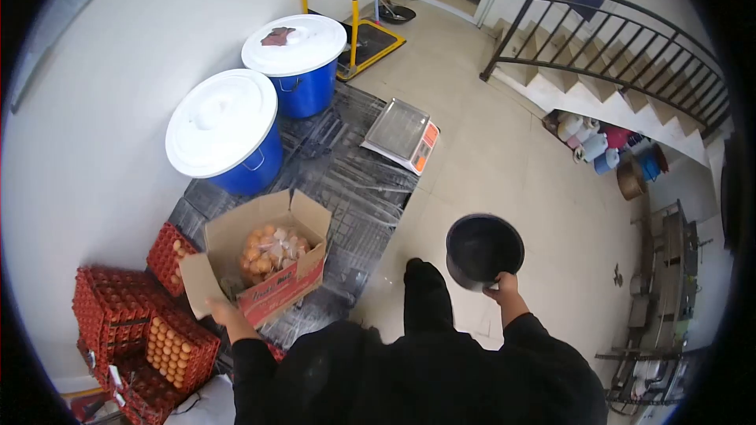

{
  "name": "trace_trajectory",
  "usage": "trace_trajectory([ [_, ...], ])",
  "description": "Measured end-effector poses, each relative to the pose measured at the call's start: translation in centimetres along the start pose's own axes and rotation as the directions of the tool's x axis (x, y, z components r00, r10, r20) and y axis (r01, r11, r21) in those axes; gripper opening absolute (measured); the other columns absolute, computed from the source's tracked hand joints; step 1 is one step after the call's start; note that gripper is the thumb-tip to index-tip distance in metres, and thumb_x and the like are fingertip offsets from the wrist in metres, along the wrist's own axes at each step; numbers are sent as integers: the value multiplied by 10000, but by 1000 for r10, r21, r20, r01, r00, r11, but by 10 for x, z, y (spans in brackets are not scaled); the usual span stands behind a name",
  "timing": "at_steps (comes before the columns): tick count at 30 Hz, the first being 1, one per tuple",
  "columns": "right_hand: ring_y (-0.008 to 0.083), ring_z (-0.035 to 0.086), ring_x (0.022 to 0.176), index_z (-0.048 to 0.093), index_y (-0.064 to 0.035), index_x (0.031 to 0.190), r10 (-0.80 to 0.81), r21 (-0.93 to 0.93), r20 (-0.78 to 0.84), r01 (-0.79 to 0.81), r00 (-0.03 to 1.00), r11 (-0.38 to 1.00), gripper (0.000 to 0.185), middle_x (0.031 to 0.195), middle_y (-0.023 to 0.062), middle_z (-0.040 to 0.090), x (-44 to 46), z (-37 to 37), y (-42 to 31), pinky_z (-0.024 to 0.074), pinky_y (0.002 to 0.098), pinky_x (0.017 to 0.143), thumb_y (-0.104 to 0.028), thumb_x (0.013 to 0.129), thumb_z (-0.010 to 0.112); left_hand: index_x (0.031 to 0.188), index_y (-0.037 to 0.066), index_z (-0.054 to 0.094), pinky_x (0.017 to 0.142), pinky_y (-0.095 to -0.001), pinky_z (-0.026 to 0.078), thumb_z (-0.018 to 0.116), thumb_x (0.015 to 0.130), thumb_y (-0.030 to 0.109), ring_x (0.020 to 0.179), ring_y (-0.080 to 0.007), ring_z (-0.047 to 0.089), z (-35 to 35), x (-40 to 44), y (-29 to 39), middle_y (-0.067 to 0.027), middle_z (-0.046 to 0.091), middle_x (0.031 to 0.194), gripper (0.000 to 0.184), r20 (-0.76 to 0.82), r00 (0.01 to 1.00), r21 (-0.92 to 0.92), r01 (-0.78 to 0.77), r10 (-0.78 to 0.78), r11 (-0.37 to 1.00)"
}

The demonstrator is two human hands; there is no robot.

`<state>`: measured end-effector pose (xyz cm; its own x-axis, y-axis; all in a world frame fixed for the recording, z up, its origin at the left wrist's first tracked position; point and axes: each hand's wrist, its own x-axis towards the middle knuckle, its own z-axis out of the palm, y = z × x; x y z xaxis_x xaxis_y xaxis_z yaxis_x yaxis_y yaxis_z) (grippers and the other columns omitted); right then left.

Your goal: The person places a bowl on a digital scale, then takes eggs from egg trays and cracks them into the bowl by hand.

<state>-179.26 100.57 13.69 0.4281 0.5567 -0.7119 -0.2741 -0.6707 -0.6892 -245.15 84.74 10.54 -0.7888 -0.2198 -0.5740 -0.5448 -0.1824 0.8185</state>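
My right hand [505,290] grips the near rim of a round black bucket [465,264], held out over the tiled floor. The dark inside of the bucket shows no contents. My left hand [226,316] is at the lower edge of the left flap of an open cardboard box [279,297]; its fingers are blurred and partly hidden, so their grip is unclear. Inside the box lie brown eggs [264,252], some seemingly under clear plastic. The box has red printing on its near side and sits on the dark platform.
Red egg trays [110,299] are stacked at left, some holding eggs. Two blue tubs [311,90] with white lids line the wall. A weighing scale [402,134] sits at the platform's edge. Beyond are a yellow-framed trolley [354,47] and stairs with a black railing [606,43].
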Motion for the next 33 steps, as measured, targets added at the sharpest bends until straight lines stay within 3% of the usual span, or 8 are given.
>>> trace_trajectory([
  [2,458,457,916,372,-68,1082,-10,92,17,8,1000,996,421,1097,164,378,68,67,-10,476,558,735,-51,668,447,1155,-47,453,751,-447,460,516,821,457,942,-340,529,-6,62,-76,-156,510,1134,609,-102,987,-177,104,-123,979],
  [5,368,452,957,425,-58,1047,-208,239,232,152,950,959,366,1052,142,412,142,185,-28,475,530,752,-58,684,468,1190,-24,434,779,-433,456,477,833,468,969,-326,521,-54,179,-164,-151,494,1171,609,-281,960,111,32,0,993],
  [13,409,543,675,412,-1,1010,-421,227,160,382,893,896,352,989,214,434,344,408,-52,528,508,511,-40,667,481,1149,-63,459,812,-477,450,390,862,427,966,-362,509,-150,129,-200,-215,490,1153,571,88,920,-210,-359,383,910],
  [18,366,576,652,435,12,1015,-457,313,179,390,871,866,345,881,171,496,386,461,-43,525,488,514,-25,674,469,1109,-35,480,779,-433,455,465,821,427,902,-321,511,-165,115,-275,-178,510,1066,544,-34,820,99,-567,572,818],
  [22,345,596,685,416,15,1134,-319,147,46,310,947,939,472,998,207,527,378,486,-66,521,471,486,-46,670,482,1077,-12,496,753,-398,459,526,789,428,851,-289,513,-164,94,-320,-148,527,997,527,-37,744,403,-599,667,692],
  [24,359,614,644,256,35,1239,-442,47,66,439,895,897,644,979,242,548,438,512,-66,530,435,453,-82,662,517,1061,-1,504,740,-380,461,556,773,428,825,-273,514,-169,87,-343,-133,535,963,520,0,709,510,-606,705,610],
  [29,420,416,1112,122,-18,1351,-442,15,128,443,888,896,791,1292,272,289,426,519,-68,556,424,651,-152,701,551,1021,27,525,708,-336,467,631,732,428,761,-232,517,-176,87,-371,-95,555,877,506,128,629,612,-659,767,438],
  [33,430,352,1156,121,-9,1346,-346,151,141,325,928,933,816,1322,269,212,419,514,-64,446,474,849,-215,714,595,1011,26,527,703,-337,465,631,732,416,755,-231,516,-129,92,-368,-95,554,869,491,168,709,698,-577,685,425],
])
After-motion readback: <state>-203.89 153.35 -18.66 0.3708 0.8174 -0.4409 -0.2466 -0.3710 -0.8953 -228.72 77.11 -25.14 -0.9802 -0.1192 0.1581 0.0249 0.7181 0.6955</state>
